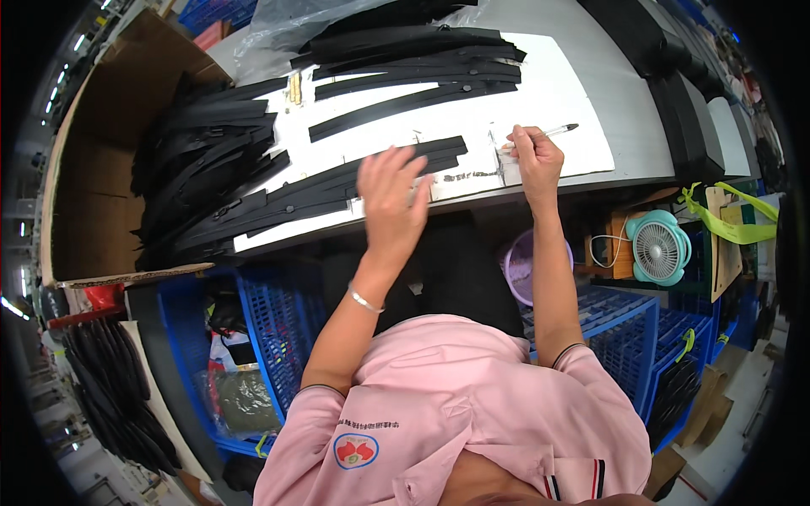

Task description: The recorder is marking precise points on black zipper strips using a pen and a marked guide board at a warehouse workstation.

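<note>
My right hand [538, 160] grips a pen [561, 130] above the right part of a white board [582, 110]; the pen's dark end points right. My left hand [393, 198] is near the board's front edge, fingers apart and slightly blurred. Its fingers are over or beside long black strips [439, 154] fitted with small round dark pieces; whether they touch cannot be told. Farther back on the board lie more black strips [422, 97] in rows. Dark marks [472, 176] show on the board between my hands.
An open cardboard box [89, 185] at the left has black strips spilling out. Clear plastic [274, 38] lies at the back, black blocks [688, 126] at the right. Below the table are blue crates [274, 316], a purple basket [516, 274] and a turquoise fan [661, 247].
</note>
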`<state>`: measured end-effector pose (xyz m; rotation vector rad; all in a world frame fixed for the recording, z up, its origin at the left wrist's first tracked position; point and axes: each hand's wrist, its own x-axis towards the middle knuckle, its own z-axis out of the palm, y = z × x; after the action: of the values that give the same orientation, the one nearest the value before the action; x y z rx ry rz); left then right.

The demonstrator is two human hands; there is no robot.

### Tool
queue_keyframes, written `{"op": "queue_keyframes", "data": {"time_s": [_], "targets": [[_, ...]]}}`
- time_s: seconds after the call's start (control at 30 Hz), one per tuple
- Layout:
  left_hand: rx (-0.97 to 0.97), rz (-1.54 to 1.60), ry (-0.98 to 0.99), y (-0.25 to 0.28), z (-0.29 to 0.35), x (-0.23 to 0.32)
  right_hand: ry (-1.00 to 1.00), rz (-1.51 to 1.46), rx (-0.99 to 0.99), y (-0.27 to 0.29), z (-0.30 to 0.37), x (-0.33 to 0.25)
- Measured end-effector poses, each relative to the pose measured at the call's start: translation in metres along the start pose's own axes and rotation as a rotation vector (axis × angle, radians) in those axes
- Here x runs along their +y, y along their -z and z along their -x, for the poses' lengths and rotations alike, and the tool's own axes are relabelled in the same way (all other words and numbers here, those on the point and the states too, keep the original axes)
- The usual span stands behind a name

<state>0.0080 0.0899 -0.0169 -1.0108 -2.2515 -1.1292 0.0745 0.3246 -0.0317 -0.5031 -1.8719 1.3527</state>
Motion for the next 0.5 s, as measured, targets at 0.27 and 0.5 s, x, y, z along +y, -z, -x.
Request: {"op": "queue_keyframes", "data": {"time_s": [0.27, 0.5], "targets": [[0.014, -0.245, 0.173, 0.066, 0.034, -0.057, 0.050, 0.037, -0.173, -0.014, 0.029, -0.042], [-0.255, -0.280, 0.141, 0.076, 0.010, -0.109, 0.695, 0.505, -0.312, -0.051, 0.058, -0.041]]}}
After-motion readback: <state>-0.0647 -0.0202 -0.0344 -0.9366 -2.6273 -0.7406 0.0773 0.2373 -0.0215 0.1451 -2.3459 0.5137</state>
